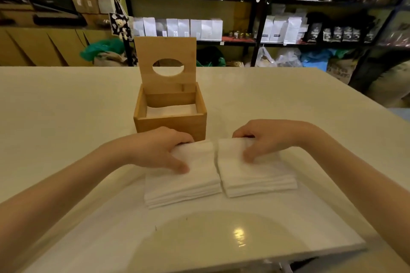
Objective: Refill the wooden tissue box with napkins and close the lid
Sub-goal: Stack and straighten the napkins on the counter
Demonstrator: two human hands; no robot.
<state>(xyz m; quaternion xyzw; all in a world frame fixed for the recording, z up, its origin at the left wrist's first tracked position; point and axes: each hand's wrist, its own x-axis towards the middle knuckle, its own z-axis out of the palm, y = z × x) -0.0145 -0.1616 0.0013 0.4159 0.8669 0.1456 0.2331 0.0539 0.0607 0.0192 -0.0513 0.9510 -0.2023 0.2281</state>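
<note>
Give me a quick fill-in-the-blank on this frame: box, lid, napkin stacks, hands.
1. The lid of the wooden tissue box stands ____.
2. The hole in the lid is ____ in shape.
3. The number of napkin stacks on the table in front of the box is ____.
4. The left hand rests on the left stack; the right hand rests on the ____ stack.

Missing words: open; oval; two; right

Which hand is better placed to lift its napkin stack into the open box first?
Left, narrowly. The left hand grips the left stack directly before the wooden box, whose lid stands upright. The right hand holds the right stack off to the box's right.
</note>
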